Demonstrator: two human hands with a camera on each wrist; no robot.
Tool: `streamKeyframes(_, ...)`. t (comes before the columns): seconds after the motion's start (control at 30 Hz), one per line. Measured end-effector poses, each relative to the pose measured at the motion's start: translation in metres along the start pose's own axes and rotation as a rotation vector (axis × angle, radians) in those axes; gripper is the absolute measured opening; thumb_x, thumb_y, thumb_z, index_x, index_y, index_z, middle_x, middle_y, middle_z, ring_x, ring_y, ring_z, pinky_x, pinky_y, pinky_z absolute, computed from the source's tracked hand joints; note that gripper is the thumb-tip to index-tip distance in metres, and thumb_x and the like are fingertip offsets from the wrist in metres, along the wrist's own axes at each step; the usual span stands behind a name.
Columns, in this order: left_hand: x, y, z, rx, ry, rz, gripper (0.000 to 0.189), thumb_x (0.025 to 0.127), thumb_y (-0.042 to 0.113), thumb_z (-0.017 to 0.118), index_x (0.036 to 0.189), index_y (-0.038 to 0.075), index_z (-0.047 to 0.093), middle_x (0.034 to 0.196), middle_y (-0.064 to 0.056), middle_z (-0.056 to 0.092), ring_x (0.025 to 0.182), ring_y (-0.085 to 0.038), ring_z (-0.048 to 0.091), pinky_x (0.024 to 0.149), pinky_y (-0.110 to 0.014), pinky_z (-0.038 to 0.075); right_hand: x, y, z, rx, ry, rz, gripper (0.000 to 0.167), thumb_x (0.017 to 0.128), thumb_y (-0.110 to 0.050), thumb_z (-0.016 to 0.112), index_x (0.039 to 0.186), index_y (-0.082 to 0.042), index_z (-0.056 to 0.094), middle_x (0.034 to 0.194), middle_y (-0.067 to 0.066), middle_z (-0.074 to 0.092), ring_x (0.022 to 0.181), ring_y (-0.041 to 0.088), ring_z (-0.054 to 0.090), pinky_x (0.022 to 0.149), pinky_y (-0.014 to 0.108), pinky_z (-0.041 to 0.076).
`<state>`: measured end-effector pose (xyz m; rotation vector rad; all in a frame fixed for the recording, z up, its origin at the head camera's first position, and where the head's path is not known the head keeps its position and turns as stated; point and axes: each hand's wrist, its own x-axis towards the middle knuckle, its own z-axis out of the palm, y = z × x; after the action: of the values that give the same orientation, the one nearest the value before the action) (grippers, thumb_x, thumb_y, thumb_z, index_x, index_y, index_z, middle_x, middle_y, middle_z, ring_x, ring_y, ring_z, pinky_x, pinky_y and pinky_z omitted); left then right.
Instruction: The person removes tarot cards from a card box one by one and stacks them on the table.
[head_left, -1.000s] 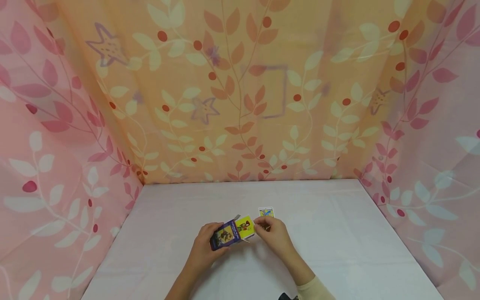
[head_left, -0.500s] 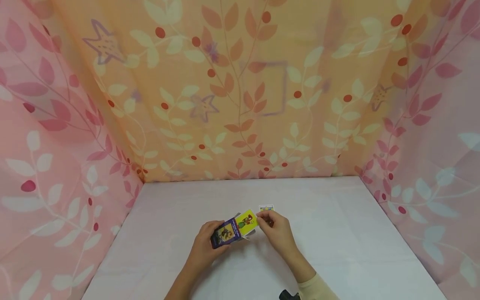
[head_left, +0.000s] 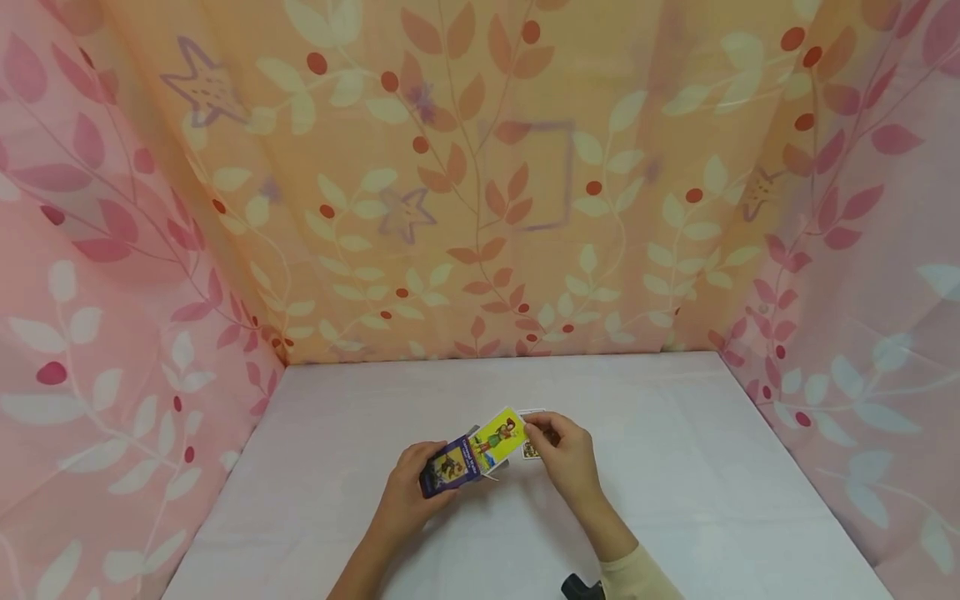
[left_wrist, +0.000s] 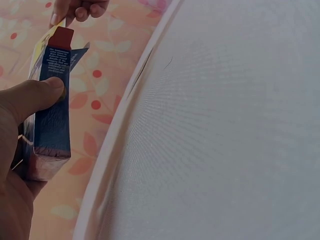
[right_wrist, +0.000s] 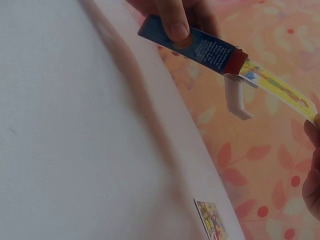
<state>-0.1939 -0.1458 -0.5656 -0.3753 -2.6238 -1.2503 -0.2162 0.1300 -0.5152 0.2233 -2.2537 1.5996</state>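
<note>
A patterned curtain (head_left: 480,275) hangs behind and to both sides of a white-covered table (head_left: 675,467), where a person draws a card from a box. The table's far edge and both far corners are in sight; its near edge is out of frame. The left hand (head_left: 407,492) holds the box (head_left: 450,468) above the middle of the table, well in from the left and right edges, its thumb clamped on one narrow side and its fingers wrapped round the other. The right hand (head_left: 568,457), below a pale sleeve (head_left: 637,575), pinches the outer end of a yellow card (head_left: 498,442) between thumb and fingertips, the other fingers curled in. At the table's near side, beside the sleeve, a dark object (head_left: 581,587) is cut off by the frame.

The drawing-out looks well advanced: most of the yellow card's picture shows, but its lower end appears to sit within the mouth of the box, not yet free. One loose card (right_wrist: 212,220) already lies face up toward the table's far edge, partly hidden behind the right hand in the head view. A pale flap (right_wrist: 235,95) hangs folded out from the mouth. How many cards are left inside cannot be told.
</note>
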Motion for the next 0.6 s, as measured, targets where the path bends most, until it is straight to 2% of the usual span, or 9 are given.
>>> streamKeyframes(0.2,0.001,-0.001,-0.001,-0.001,-0.007,-0.005,0.077,0.073,0.027,0.095,0.141,0.024,0.058,0.138,0.008,0.056,0.125,-0.014,0.054,0.106,-0.048,0.050,0.002,-0.002,-0.003,0.003,0.000,-0.013,0.007,0.093,-0.014,0.077,0.100,-0.017,0.077,0.090,-0.003,0.073,0.074,0.016,0.062,0.061,0.022,0.053)
streamKeyframes(0.4,0.001,-0.002,0.001,0.001,-0.011,-0.013,0.076,0.073,0.027,0.095,0.140,0.028,0.058,0.137,0.010,0.056,0.123,-0.011,0.054,0.105,-0.046,0.050,0.005,-0.005,-0.008,-0.031,0.007,-0.024,0.008,0.095,-0.016,0.075,0.103,-0.018,0.077,0.094,-0.005,0.073,0.076,0.016,0.061,0.064,0.022,0.055)
streamKeyframes(0.6,-0.001,0.000,-0.001,-0.007,-0.006,-0.017,0.078,0.074,0.026,0.094,0.142,0.025,0.057,0.139,0.007,0.056,0.123,-0.015,0.055,0.104,-0.048,0.051,0.013,-0.004,-0.017,-0.068,-0.016,-0.059,0.010,0.095,-0.016,0.075,0.104,-0.015,0.076,0.095,-0.002,0.072,0.077,0.016,0.060,0.064,0.021,0.054)
